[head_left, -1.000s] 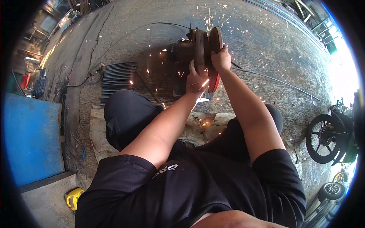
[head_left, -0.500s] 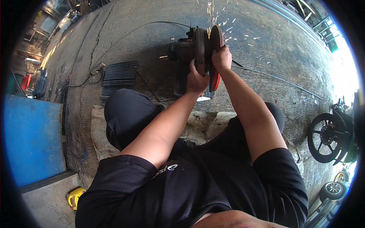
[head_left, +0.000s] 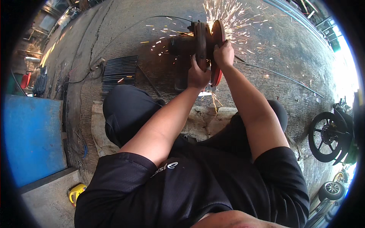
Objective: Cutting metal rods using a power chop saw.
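Note:
On the ground before my knees stands a dark abrasive power machine [head_left: 181,46] with its motor body on the left. My left hand [head_left: 198,77] is closed against the near end of its dark curved guard [head_left: 200,40]; the fingertips are partly hidden. My right hand [head_left: 224,55] grips the right side of a round, dark disc [head_left: 218,32] standing on edge, its lower part red. Bright sparks [head_left: 230,19] spray from between guard and disc, mostly away from me, with a few dropping toward my legs. The contact point is hidden.
A stack of dark ribbed bars [head_left: 120,72] lies left of the machine, near a loose rod [head_left: 149,80]. A cable [head_left: 281,73] runs right across the concrete. Further out are a blue panel [head_left: 34,136], a yellow tool [head_left: 77,192] and a motorcycle wheel [head_left: 325,136].
The sparks have grown from a thin stream to a wide, dense spray, now also reaching left and toward me. Both hands, guard and disc have shifted slightly away from me.

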Demonstrator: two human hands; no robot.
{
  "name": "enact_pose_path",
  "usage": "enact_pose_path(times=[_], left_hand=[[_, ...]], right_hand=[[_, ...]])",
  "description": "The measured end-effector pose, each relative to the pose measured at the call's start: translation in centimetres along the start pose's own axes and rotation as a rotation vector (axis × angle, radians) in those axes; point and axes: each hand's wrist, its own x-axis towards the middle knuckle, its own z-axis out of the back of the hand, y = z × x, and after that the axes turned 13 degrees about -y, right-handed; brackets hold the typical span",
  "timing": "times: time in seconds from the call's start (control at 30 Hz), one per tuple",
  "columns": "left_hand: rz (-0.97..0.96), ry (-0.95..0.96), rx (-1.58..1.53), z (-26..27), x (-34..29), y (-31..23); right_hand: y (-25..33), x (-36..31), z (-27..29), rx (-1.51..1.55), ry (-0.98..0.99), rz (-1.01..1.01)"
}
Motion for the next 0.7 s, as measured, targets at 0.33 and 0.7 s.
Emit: enact_pose_path(times=[0.33, 0.7], left_hand=[[-0.057, -0.037, 0.047, -0.6, 0.0, 1.0], [-0.012, 0.021, 0.035, 0.1, -0.4, 0.4]], right_hand=[[0.2, -0.5, -0.1, -0.009, -0.055, -0.008], [0.2, -0.7, 0.0, 0.004, -0.070, 0.018]])
